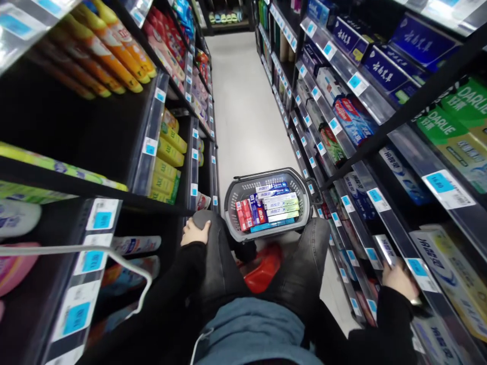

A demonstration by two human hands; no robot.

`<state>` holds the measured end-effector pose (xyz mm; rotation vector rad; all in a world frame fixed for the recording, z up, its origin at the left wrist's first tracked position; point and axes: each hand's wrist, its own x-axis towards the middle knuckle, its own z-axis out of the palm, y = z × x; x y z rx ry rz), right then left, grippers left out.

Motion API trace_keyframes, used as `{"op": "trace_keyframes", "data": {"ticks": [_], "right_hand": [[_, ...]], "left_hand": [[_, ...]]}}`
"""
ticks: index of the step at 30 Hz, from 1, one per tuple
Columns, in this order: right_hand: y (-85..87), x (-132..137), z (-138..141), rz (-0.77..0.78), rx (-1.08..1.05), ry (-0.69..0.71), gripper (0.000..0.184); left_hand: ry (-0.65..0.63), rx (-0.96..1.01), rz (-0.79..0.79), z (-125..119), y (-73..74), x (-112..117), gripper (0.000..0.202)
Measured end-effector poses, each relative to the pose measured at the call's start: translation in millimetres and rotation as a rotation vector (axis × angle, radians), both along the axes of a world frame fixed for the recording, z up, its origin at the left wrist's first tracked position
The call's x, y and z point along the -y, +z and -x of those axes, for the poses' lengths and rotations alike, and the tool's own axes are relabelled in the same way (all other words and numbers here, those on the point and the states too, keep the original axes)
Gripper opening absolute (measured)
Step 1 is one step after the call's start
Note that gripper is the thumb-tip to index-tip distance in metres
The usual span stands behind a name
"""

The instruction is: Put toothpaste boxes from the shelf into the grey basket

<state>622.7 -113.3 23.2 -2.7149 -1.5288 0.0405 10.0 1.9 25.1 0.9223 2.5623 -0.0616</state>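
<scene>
Where right hand (400,282) touches — box (385,247), silvery, lettered

Black multi-tier left shelving (95,126) and right shelving (380,135) flank a narrow aisle. The aisle floor (243,91) is pale and smooth, with bright reflected light. White-and-blue price labels (357,83) line the shelf edges. A low dark rack (228,27) stands at the far end.

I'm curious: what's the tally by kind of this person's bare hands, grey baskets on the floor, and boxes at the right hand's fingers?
Bare hands: 2 (left hand, right hand)
Grey basket: 1
Box at the right hand's fingers: 1
Total: 4
</scene>
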Motion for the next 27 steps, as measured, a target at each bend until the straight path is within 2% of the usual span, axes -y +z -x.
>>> {"op": "trace_keyframes", "data": {"ticks": [3, 5, 6, 8, 11, 14, 17, 19, 22, 25, 27], "right_hand": [[-6.3, 24.3, 38.1, -0.009, 0.034, 0.007, 0.049], [-0.1, 27.8, 66.3, -0.018, -0.119, 0.009, 0.057], [7.4, 25.0, 80.1, -0.020, -0.269, -0.002, 0.060], [30.8, 12.4, 106.3, -0.002, -0.666, 0.022, 0.064], [78.9, -12.6, 144.4, 0.083, -1.162, 0.201, 0.058], [124.0, -31.8, 184.9, 0.113, -1.604, 0.165, 0.048], [147.6, -43.1, 223.7, 0.173, -2.173, 0.210, 0.041], [148.6, -48.3, 244.8, 0.193, -2.515, 0.323, 0.036], [135.2, -54.0, 267.5, 0.136, -2.903, 0.403, 0.031], [118.9, -57.2, 280.1, 0.085, -3.114, 0.405, 0.028], [111.6, -58.5, 281.9, 0.047, -3.145, 0.345, 0.025]], "left_hand": [[-0.006, 0.027, -0.016, -0.8, 3.4, 2.8, 0.087], [-0.012, 0.032, -0.023, 0.4, 2.6, 4.4, 0.088], [-0.015, 0.034, -0.028, 1.1, 1.5, 5.1, 0.088], [-0.019, 0.037, -0.047, 2.2, -1.4, 6.2, 0.089], [-0.011, 0.031, -0.072, 2.5, -5.7, 7.7, 0.089], [-0.005, 0.026, -0.092, 2.2, -7.6, 9.5, 0.088], [0.000, 0.042, -0.123, 2.4, -7.1, 11.5, 0.086], [0.003, 0.053, -0.132, 2.9, -6.4, 12.5, 0.086], [0.006, 0.065, -0.138, 4.0, -6.9, 13.6, 0.087], [0.001, 0.063, -0.155, 5.4, -9.0, 13.8, 0.088], [-0.007, 0.055, -0.159, 5.9, -10.1, 13.6, 0.087]]}}
